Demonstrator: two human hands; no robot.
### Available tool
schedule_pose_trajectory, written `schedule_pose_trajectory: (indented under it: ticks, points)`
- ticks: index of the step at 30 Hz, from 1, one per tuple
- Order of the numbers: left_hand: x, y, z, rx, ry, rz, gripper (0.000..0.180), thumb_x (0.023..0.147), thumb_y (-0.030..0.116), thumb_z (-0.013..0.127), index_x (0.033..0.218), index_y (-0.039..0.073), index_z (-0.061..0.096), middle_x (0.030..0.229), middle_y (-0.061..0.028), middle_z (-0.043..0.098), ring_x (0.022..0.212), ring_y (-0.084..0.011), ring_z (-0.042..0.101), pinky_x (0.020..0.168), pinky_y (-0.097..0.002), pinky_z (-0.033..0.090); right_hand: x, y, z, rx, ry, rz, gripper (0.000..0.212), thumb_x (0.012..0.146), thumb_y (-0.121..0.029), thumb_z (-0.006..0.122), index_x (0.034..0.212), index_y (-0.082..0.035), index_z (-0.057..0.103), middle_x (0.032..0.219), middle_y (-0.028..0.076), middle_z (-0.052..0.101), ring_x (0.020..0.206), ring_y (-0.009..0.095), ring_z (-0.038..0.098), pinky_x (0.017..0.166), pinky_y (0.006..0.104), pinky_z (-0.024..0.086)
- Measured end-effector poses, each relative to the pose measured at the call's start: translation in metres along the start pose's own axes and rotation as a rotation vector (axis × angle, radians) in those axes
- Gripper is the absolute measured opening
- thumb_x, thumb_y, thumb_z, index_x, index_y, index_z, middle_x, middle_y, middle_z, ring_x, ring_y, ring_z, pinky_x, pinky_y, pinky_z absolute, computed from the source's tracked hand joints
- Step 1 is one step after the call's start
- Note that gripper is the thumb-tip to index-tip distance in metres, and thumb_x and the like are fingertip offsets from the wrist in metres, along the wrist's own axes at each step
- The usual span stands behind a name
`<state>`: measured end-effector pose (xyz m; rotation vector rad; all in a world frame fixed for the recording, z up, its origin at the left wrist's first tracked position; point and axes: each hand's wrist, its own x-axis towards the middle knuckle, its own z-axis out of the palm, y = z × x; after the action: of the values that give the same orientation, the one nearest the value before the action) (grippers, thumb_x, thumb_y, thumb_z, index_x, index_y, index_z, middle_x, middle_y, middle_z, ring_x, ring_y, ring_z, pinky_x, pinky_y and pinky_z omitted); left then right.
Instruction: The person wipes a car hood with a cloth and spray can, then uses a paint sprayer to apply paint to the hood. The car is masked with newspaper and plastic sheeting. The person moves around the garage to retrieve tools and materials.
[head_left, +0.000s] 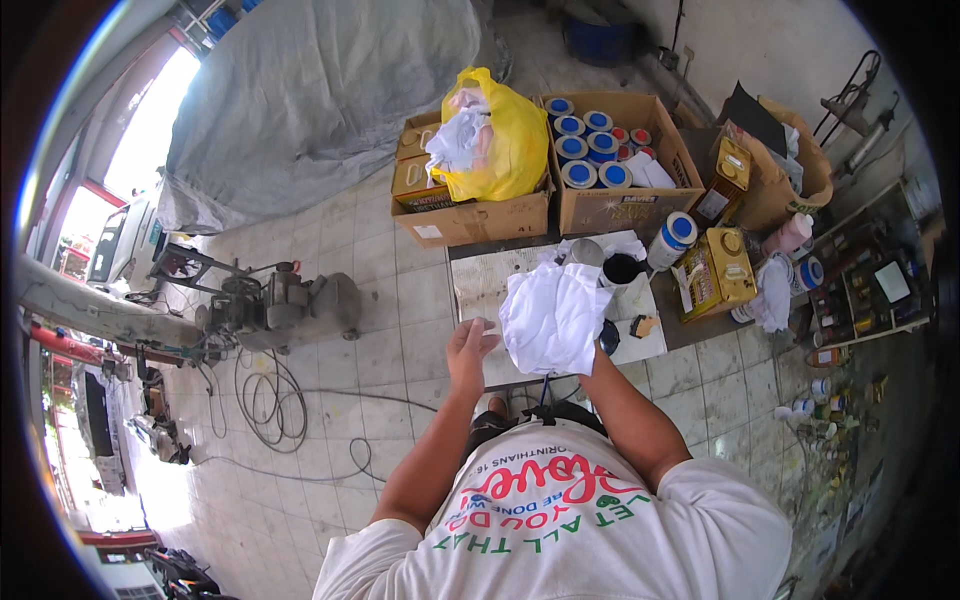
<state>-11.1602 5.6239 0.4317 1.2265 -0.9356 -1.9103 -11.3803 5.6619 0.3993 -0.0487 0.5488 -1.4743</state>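
A crumpled white cloth (553,318) is spread out in front of me above the near part of a white board-topped table (480,275). My right hand (598,362) holds the cloth from its lower right side; the fabric covers the fingers and only the wrist end shows. To the left of the cloth, apart from it, my left hand (470,352) is raised with fingers spread and nothing in them. Just beyond the cloth stand a grey can (585,252) and an open can with dark contents (622,270). A dark round object (608,337) lies partly hidden by the cloth.
Behind the table are a box of blue-lidded cans (625,215) and another box with a yellow plastic bag (520,150). Gold tins (720,265) and a blue-capped can (672,240) stand right. An air compressor (285,305) and coiled hose (268,410) occupy the floor left.
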Motion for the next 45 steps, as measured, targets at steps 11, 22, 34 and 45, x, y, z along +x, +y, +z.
schedule_pose_trajectory:
  ticks: [11, 22, 34, 45]
  points:
    - [0.024, 0.002, 0.005, 0.697, 0.131, 0.374, 0.032, 0.094, 0.014, 0.075, 0.122, 0.000, 0.071, 0.107, -0.0174, 0.078, 0.101, -0.0301, 0.076, 0.087, -0.0401, 0.058, -0.005, 0.011, 0.033, -0.117, 0.125, 0.086, 0.045, 0.103, -0.036, 0.064, 0.131, -0.002, 0.061, 0.122, 0.010, 0.070, 0.107, 0.027, 0.071, 0.096, 0.0422, 0.058]
    - [0.198, 0.163, -0.063, 0.060, 0.565, 0.788, 0.042, 0.095, 0.018, 0.075, 0.128, -0.007, 0.066, 0.123, -0.0223, 0.073, 0.107, -0.0296, 0.070, 0.094, -0.0393, 0.053, -0.022, -0.001, -0.010, -0.597, 0.520, -0.096, 0.026, 0.104, -0.026, 0.060, 0.122, -0.009, 0.068, 0.108, 0.008, 0.074, 0.089, 0.019, 0.070, 0.074, 0.0332, 0.055]
    - [0.354, 0.260, -0.058, 1.276, 0.691, 0.533, 0.107, 0.079, 0.031, 0.085, 0.162, 0.006, 0.024, 0.161, -0.0178, 0.041, 0.149, -0.0415, 0.035, 0.118, -0.0602, 0.032, 0.022, 0.039, 0.005, -0.577, 0.723, -0.289, 0.015, 0.101, -0.018, 0.068, 0.111, -0.008, 0.070, 0.094, 0.004, 0.075, 0.071, 0.013, 0.068, 0.058, 0.0267, 0.048]
    - [0.415, 0.329, 0.101, 1.355, 0.190, 0.986, 0.031, 0.088, 0.030, 0.076, 0.113, 0.011, 0.073, 0.112, -0.0168, 0.071, 0.110, -0.0381, 0.066, 0.094, -0.0501, 0.052, 0.045, 0.056, 0.033, -0.581, 0.734, -0.315, 0.016, 0.101, -0.019, 0.067, 0.113, -0.009, 0.070, 0.098, 0.004, 0.075, 0.077, 0.014, 0.070, 0.063, 0.0271, 0.051]
